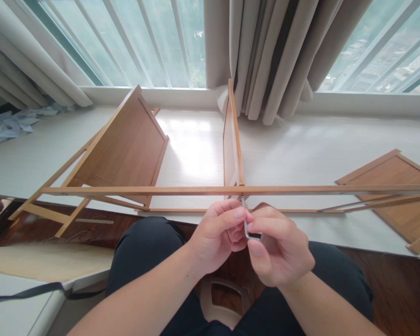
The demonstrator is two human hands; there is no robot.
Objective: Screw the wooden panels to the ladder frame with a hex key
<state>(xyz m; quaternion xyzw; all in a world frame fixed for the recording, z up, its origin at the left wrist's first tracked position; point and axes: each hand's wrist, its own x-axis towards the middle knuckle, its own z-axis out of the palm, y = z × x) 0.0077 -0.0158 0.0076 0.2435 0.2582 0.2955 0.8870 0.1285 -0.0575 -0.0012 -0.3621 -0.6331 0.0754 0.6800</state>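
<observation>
A thin metal Allen key (pixel 245 223) reaches from my hands up to the near side of a long wooden rail (pixel 182 191). My left hand (pixel 221 229) pinches the key's long arm between thumb and fingertips. At the bent short end, my right hand (pixel 280 242) has its thumb and fingers closed on the key. Directly beyond the rail, where the key's tip points, a framed wooden panel (pixel 233 135) stands on edge. Whether the tip sits in a bolt head is too small to tell.
A larger wooden panel (pixel 126 144) leans at left beside a slatted end frame (pixel 49 212). Another panel (pixel 395 186) lies tilted at right. All rest on a white surface (pixel 287 149) below curtained windows. White paper scraps (pixel 12 125) lie far left; a stool (pixel 224 303) shows between my legs.
</observation>
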